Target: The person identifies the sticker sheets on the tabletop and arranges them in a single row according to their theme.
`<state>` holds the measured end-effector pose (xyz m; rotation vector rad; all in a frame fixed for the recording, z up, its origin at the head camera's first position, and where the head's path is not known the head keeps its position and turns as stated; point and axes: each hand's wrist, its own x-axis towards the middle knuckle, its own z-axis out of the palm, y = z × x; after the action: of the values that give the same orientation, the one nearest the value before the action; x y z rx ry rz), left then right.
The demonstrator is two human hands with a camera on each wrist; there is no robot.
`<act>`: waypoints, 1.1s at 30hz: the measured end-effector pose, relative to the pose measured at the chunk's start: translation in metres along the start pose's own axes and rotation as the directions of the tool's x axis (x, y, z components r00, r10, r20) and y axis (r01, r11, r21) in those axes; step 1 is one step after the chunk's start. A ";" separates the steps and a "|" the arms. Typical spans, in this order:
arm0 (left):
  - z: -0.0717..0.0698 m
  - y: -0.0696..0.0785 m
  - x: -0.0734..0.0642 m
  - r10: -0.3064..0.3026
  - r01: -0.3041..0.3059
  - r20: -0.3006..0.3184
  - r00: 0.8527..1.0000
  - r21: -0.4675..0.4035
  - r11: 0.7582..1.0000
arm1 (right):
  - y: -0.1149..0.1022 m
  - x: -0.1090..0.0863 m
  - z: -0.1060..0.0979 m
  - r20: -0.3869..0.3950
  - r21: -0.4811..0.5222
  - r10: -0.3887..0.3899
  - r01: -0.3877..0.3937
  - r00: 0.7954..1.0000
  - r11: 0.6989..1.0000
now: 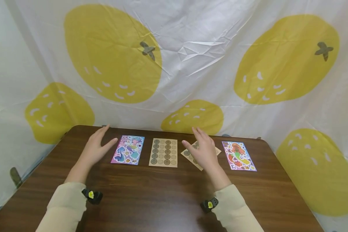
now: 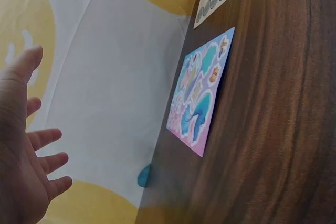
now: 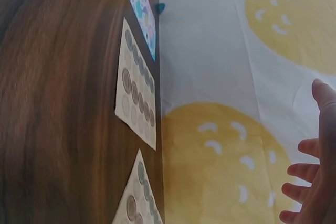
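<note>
My left hand (image 1: 95,147) hovers above the table's left part, fingers spread and holding nothing. Just right of it lies a mermaid sticker sheet in blue and pink (image 1: 128,150). The left wrist view shows that same hand (image 2: 31,150) apart from the sheet. My right hand (image 1: 203,149), also with spread fingers and nothing in it, is over a tilted tan sheet of round stickers (image 1: 186,153), hiding its middle. Between the hands a second tan sheet with rows of round stickers (image 1: 163,152) lies straight. Farther right is another mermaid sticker sheet, with orange hair and a green tail (image 1: 239,156).
The dark brown wooden table (image 1: 150,199) has rounded back corners. Behind it hangs a white cloth with large yellow fruit prints (image 1: 116,54), close against the back edge. Each wrist carries a small black camera (image 1: 94,197) on a strap.
</note>
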<state>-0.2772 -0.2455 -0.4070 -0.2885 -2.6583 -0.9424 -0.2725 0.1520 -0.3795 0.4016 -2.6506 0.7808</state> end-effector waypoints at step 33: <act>0.029 -0.029 -0.019 -0.211 0.211 0.023 0.977 -0.171 0.962 | -0.043 -0.007 0.079 0.020 0.199 0.021 -0.025 1.000 0.980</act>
<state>-0.2734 -0.2506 -0.4515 -0.0442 -2.6538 -1.2430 -0.2704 0.0735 -0.4242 0.4318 -2.6059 1.0599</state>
